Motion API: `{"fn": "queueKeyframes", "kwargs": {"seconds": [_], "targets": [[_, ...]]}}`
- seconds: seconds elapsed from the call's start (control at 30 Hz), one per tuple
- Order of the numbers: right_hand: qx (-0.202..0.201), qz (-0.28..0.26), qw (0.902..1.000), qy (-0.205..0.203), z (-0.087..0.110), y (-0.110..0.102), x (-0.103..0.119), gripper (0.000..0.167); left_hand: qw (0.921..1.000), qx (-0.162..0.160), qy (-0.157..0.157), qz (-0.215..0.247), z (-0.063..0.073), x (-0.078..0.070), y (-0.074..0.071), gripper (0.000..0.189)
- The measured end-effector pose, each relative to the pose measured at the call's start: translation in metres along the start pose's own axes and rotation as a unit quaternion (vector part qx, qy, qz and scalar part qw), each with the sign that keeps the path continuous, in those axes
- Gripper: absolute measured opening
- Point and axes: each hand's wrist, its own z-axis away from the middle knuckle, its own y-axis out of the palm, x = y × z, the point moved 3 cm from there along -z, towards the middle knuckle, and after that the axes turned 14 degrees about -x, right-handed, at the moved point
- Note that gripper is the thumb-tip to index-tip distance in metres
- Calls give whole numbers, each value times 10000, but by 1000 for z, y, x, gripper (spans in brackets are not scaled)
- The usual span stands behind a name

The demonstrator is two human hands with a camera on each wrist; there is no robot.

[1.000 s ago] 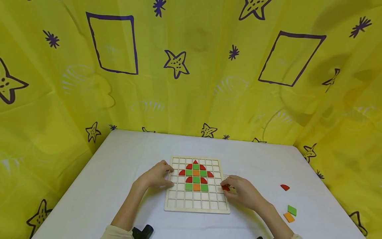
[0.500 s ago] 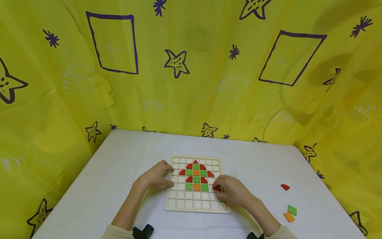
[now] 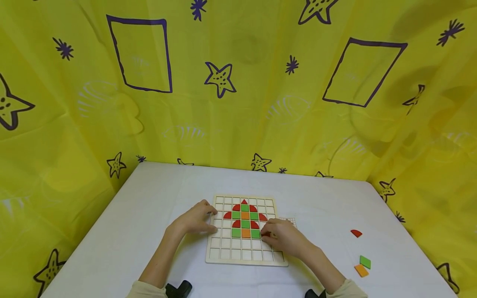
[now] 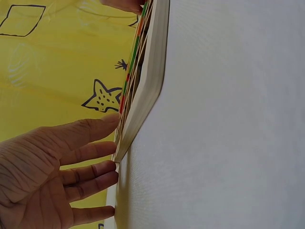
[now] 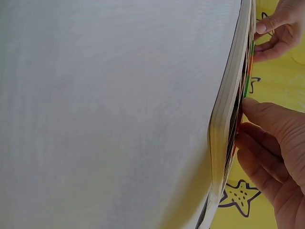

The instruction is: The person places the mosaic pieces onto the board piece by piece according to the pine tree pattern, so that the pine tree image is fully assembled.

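A wooden grid board (image 3: 242, 251) lies on the white table, with red, green and orange tiles set in its squares in a tree-like pattern. My left hand (image 3: 195, 218) touches the board's left edge, its fingers mostly straight in the left wrist view and the thumb by the rim. Over the right part of the grid, my right hand (image 3: 285, 236) pinches a red tile (image 3: 265, 234) just right of a green square tile (image 3: 255, 234). Fingers cover most of that red tile, so its shape is hard to make out.
A red quarter-round tile (image 3: 356, 233), a green tile (image 3: 365, 262) and an orange tile (image 3: 361, 270) lie loose at the right. A small card with a printed grid (image 3: 290, 220) sits partly behind my right hand. Yellow curtain (image 3: 238, 124) surrounds the table's back and sides.
My right hand has moved left with the red tile, from the board's right edge to beside the green square in the lower tile row. The left hand has stayed in place.
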Motion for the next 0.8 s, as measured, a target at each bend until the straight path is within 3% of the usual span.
{"fn": "queueKeyframes", "kwargs": {"seconds": [0.4,0.8], "targets": [[-468,337,9982,140,26,-20,-18,9,10000,-34,26,-20,1,0,0,46],[-763,523,9943,538,61,-50,-44,14,10000,-39,-11,-27,2,-3,0,46]]}}
